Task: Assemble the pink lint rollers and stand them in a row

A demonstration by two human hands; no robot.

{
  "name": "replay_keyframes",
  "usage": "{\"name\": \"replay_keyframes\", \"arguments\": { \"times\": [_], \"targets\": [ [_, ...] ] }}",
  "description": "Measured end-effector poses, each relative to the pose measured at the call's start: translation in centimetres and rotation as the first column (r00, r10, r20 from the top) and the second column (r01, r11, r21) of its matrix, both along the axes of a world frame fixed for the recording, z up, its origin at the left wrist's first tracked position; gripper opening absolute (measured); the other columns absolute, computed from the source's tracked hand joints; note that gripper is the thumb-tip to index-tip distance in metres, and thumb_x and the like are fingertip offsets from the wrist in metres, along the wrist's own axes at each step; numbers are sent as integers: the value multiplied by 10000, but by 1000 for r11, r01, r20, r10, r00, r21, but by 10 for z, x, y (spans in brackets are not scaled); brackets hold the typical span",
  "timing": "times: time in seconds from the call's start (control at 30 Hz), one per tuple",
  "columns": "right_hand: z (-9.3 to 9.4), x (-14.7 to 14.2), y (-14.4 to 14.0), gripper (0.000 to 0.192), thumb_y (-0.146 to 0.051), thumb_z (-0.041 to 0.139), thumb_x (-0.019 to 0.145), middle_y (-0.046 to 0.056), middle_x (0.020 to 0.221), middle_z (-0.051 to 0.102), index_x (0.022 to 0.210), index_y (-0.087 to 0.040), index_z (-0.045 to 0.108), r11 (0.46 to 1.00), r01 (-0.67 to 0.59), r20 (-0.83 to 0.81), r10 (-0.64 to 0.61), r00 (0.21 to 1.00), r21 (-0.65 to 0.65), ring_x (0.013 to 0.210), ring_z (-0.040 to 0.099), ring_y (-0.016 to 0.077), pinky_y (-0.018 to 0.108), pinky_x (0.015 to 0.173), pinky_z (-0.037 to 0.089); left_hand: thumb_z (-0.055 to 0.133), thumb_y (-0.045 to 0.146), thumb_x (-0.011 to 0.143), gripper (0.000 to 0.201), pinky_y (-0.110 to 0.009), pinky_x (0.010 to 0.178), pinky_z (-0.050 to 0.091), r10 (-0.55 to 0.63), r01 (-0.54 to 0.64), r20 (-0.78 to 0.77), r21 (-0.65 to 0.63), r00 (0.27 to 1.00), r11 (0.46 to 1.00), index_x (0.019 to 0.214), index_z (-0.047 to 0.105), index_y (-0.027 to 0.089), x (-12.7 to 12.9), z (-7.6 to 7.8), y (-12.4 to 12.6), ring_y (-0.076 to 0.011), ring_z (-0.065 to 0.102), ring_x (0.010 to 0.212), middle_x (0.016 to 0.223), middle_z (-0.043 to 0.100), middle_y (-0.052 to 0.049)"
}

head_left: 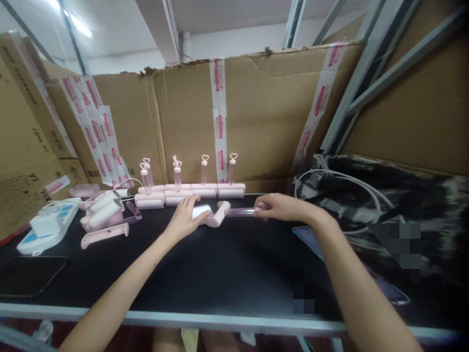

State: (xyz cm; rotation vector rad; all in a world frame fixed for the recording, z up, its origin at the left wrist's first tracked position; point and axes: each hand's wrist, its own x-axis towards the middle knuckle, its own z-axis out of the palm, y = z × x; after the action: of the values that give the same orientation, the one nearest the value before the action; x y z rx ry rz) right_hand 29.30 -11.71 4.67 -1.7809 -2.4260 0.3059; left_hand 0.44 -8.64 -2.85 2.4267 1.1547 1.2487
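My left hand (184, 215) is closed around a white roll (201, 211), its thumb along the near side. Touching the roll's right end is a pale pink curved holder (219, 214), and a clear pinkish tube handle (240, 212) runs from it to the right. The fingers of my right hand (269, 207) pinch the far end of that handle, hiding part of it. Together these parts look like a small lint roller held just over the black table. Behind my hands stand several similar pink pieces (231, 189) in a row, with upright handles (204, 171) topped by heart-shaped loops.
On the left lie white rolls (104, 205), an empty pink holder (105, 235), a power strip (51, 226) and a dark tablet-like slab (31, 276). A phone (384, 283) lies partly under my right forearm. White cables (340, 173) and a cardboard wall (183, 117) border the table.
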Motion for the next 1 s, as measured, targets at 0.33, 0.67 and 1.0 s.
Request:
{"name": "replay_keyframes", "arguments": {
  "times": [0.33,0.67,1.0],
  "targets": [
    [10,-47,-32,398,-488,503,830,58,1036,673,1068,-192,623,876,-295,-228,399,888,382,893,618,196,272,777,445,642,482,717,440,-311,564,544,-9,649,775,-523,632,552,967,466,166,10,25,-24,-185,655,643,792,646,-61],
    [-10,-54,-2,432,-540,414,860,39,880,670,1081,-190,539,954,3,-738,229,635,300,343,338,34,207,350,262,624,250,673,273,-122,292,267,224,485,889,-413,400,771,665,358,189,-64,40,29,-35,381,277,401,380,121],
    [-48,-85,70,535,-577,470,789,59,773,648,1057,-131,594,969,24,-698,160,698,246,508,472,112,244,453,351,569,194,725,178,-128,290,220,307,594,834,-545,459,592,638,416,164,-63,9,42,-40,375,304,419,379,83]
  ]
}}
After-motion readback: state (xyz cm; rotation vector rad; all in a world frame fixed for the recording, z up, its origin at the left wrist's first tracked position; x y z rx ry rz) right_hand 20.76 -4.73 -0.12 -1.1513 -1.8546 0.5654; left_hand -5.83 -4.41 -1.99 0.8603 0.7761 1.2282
